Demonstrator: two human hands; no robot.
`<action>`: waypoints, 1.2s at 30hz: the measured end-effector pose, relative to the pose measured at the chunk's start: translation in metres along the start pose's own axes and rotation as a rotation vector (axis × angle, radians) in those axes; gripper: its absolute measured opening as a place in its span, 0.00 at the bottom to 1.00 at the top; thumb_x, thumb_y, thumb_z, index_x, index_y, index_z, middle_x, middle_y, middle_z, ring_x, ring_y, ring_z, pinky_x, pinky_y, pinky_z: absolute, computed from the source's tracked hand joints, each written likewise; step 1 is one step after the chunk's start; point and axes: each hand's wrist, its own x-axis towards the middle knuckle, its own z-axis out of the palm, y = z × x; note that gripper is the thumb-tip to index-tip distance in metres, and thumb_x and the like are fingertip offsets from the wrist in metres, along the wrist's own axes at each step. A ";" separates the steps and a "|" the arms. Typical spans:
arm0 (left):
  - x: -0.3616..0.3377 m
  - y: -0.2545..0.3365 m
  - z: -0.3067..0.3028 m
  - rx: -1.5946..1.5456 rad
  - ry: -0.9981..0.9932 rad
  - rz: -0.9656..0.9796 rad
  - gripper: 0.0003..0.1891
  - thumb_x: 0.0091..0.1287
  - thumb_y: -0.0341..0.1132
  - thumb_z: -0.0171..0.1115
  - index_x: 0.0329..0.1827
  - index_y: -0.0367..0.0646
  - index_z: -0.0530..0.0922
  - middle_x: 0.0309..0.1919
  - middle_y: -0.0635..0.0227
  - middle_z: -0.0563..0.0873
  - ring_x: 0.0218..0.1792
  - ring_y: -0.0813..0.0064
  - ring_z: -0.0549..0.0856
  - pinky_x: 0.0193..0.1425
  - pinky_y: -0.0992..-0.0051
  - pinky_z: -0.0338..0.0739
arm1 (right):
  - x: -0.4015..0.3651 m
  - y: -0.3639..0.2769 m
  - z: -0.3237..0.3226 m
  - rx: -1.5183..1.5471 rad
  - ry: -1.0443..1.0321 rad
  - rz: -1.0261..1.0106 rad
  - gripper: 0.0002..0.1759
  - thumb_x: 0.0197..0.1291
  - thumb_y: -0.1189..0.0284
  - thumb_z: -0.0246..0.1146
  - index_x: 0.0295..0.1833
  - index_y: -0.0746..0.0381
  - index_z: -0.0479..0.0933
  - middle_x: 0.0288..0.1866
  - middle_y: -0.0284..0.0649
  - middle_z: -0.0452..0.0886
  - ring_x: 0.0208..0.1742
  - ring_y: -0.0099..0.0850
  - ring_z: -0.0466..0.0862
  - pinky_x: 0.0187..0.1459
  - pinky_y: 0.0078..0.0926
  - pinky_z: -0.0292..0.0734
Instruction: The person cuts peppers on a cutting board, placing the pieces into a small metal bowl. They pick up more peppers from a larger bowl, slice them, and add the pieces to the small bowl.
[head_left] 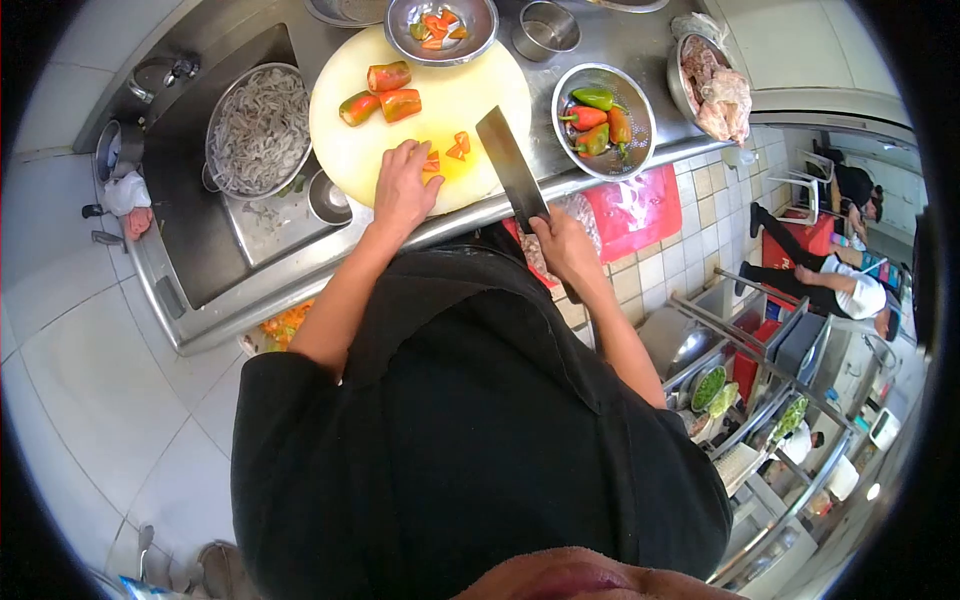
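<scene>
My right hand [562, 243] grips the handle of a cleaver [512, 160], its wide blade slanting up over the front right of the round cutting board [345, 80]. My left hand [406, 186] rests on the board, thumb apart from the fingers, its fingertips beside a cut red pepper piece [432, 161]. More small pepper pieces [458, 146] lie between that hand and the blade. Farther back on the board are several trimmed red-green pepper sections [400, 104]. A metal bowl [470, 55] with pepper pieces in it sits at the board's back edge.
Right of the board, a colander [645, 120] holds whole peppers. Beyond it is a bowl of raw meat [722, 95]. On the left, the sink [200, 240] holds a pot of greyish strips [262, 130] and a small metal bowl [328, 198]. Other people [850, 285] are at far right.
</scene>
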 end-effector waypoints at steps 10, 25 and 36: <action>0.038 0.010 0.030 -0.233 -0.073 0.050 0.25 0.67 0.29 0.69 0.69 0.42 0.82 0.58 0.54 0.84 0.60 0.52 0.80 0.67 0.61 0.76 | 0.021 0.006 0.003 0.545 -0.351 0.245 0.12 0.78 0.65 0.60 0.44 0.64 0.73 0.20 0.34 0.73 0.15 0.24 0.75 0.19 0.27 0.71; 0.172 0.024 -0.017 -0.191 0.341 0.219 0.16 0.70 0.30 0.67 0.59 0.42 0.88 0.50 0.52 0.89 0.55 0.50 0.86 0.64 0.58 0.80 | 0.072 -0.048 -0.061 0.411 -0.070 -0.007 0.16 0.76 0.64 0.59 0.53 0.68 0.76 0.23 0.39 0.77 0.17 0.27 0.77 0.22 0.31 0.73; 0.061 0.037 0.055 -0.191 -0.158 0.218 0.17 0.65 0.35 0.71 0.56 0.42 0.87 0.50 0.57 0.87 0.53 0.57 0.86 0.59 0.61 0.81 | 0.036 -0.001 -0.059 0.385 0.084 0.148 0.19 0.74 0.64 0.62 0.59 0.68 0.79 0.26 0.38 0.80 0.22 0.25 0.79 0.26 0.32 0.75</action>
